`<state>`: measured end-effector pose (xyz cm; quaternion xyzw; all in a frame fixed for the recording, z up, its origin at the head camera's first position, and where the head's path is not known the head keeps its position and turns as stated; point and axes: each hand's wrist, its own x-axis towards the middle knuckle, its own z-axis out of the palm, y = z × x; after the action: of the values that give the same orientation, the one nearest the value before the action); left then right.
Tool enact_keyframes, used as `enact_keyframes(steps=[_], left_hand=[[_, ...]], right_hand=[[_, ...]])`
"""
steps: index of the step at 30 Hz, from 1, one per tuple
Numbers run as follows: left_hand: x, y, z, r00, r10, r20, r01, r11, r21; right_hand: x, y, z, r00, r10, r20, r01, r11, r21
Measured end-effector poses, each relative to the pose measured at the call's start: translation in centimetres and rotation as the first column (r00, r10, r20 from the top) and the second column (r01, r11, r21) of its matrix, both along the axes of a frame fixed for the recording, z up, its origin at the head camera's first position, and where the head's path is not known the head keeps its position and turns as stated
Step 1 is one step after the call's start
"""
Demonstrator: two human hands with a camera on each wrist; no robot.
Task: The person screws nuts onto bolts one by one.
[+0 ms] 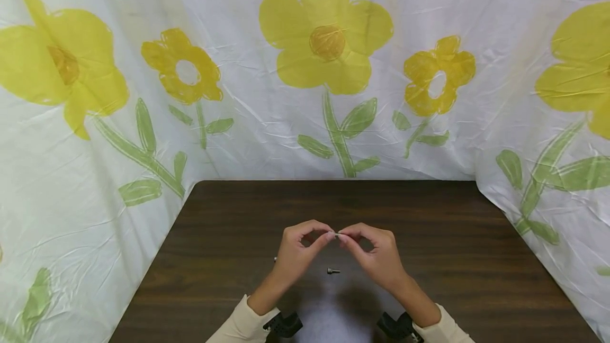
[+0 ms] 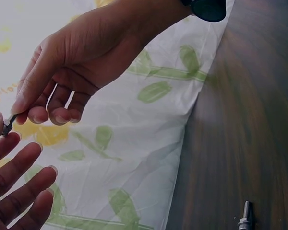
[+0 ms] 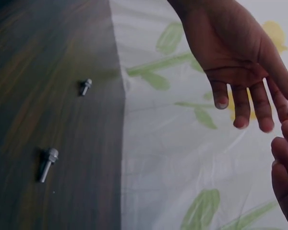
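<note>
Between the fingertips of both hands is a small metal bolt [image 2: 8,123], held up above the table. My left hand [image 1: 292,258] pinches its thicker end between thumb and index finger; the other fingers are spread in the left wrist view. My right hand [image 1: 383,258] pinches the thin shank with thumb and index finger. Below the hands a second bolt [image 1: 333,271] lies on its side on the tabletop, with a collar or nut by its head. Another bolt [image 3: 85,87] lies farther off; in the head view my left hand mostly hides it.
The dark wood-grain table [image 1: 214,237] carries the loose bolts. A white curtain [image 1: 248,136] with yellow flowers hangs behind and at both sides. Black wrist straps [image 1: 284,326] sit on both forearms by the near edge.
</note>
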<state>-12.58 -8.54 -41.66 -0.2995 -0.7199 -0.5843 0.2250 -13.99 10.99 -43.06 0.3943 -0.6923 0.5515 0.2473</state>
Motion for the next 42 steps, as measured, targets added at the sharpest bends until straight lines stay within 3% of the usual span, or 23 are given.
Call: enact_keyframes(steps=[1, 3, 8, 14, 20, 27, 32, 36, 42], left_hand=[[0.2, 0.0, 0.4, 1.000, 0.002, 0.004, -0.002, 1.000, 0.002], [0.0, -0.2, 0.2, 1.000, 0.003, 0.030, -0.003, 1.000, 0.000], [-1.9, -0.7, -2.1, 0.997, 0.001, 0.081, 0.000, 1.000, -0.019], [-3.1, -1.0, -2.6, 0.997, -0.011, 0.073, 0.016, 0.998, -0.064], [-4.3, -1.2, -3.4, 0.995, -0.019, 0.094, 0.032, 0.989, -0.145], [-5.4, -1.4, -4.0, 0.999, 0.016, 0.031, -0.006, 0.952, -0.307], [-5.9, -1.3, -4.8, 0.996, 0.055, 0.067, -0.025, 0.921, -0.389], [-6.3, -1.0, -5.5, 0.994, 0.095, 0.054, -0.059, 0.883, -0.466], [-7.0, -0.7, -6.5, 0.993, 0.116, 0.036, -0.079, 0.841, -0.535]], right_hand=[[-0.1, 0.0, 0.0, 1.000, -0.002, 0.003, 0.002, 1.000, 0.000], [-0.2, 0.1, -0.1, 1.000, -0.006, 0.007, 0.006, 1.000, 0.002], [-0.8, 0.4, -0.5, 0.999, -0.014, 0.035, 0.013, 1.000, 0.027], [-1.7, 0.9, -1.1, 0.994, -0.057, 0.089, 0.047, 0.992, 0.114], [-2.7, 1.3, -1.7, 0.993, -0.096, 0.065, 0.080, 0.973, 0.217], [-3.8, 1.6, -2.4, 0.986, -0.164, -0.003, 0.153, 0.912, 0.380], [-4.4, 1.7, -3.0, 0.980, -0.195, -0.040, 0.191, 0.860, 0.474], [-4.8, 1.8, -3.5, 0.975, -0.218, -0.044, 0.206, 0.816, 0.540], [-5.7, 1.9, -4.5, 0.973, -0.232, -0.021, 0.198, 0.775, 0.600]])
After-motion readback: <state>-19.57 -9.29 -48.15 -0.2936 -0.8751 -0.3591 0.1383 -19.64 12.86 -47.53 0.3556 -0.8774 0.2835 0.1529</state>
